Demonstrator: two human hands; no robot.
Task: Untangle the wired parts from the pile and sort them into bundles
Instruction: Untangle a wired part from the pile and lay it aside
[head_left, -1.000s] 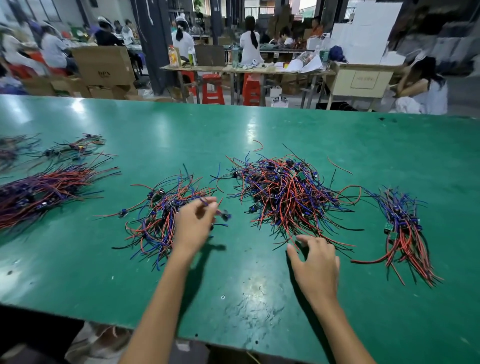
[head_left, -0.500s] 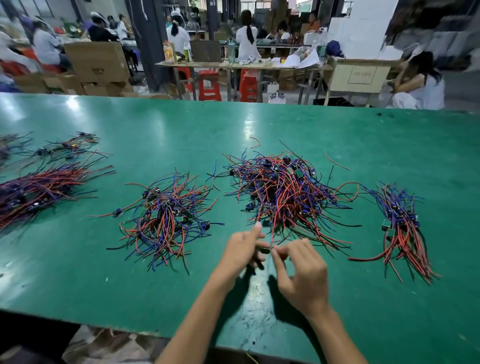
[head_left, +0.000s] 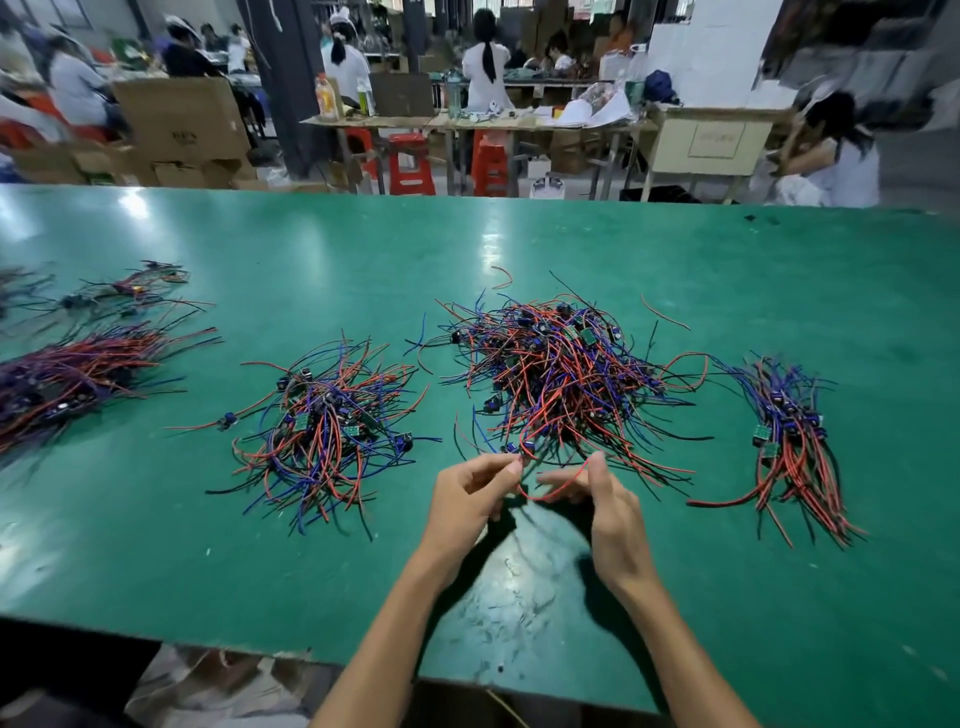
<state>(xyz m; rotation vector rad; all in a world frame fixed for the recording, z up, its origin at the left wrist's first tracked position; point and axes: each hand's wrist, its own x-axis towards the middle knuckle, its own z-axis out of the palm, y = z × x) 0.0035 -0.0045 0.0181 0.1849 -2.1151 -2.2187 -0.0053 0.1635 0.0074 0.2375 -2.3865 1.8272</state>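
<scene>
At the far left of the green worktop (head_left: 311, 545) a long bundle (head_left: 78, 379) of red and dark wires lies with its strands running roughly the same way, partly cut off by the frame edge. Behind it, farther from the person, a thin scatter of dark wired parts (head_left: 130, 291) rests on the surface. Right of these, well apart from them, sits a loose heap (head_left: 324, 431) of red, blue and black wires with small green boards and dark components among the strands.

Near the middle, the left hand (head_left: 467, 493) is raised just above the worktop, its thumb and fingertips pinching a red wire (head_left: 553, 486) near a small blue component. The wire sags in a loop across to the right hand (head_left: 610, 512), whose fingers are curled and pinch its other end. The two hands are close together, with a narrow gap between them, just at the near edge of the main pile (head_left: 563, 374). This pile is the largest and most tangled, a mound of red, blue and black wires with strands reaching out in all directions; whether the held wire is free of it cannot be told.

Farther right, apart from the pile, a narrower bundle (head_left: 789, 441) lies with red and blue wires fanned toward the near edge and green boards on its left side.
</scene>
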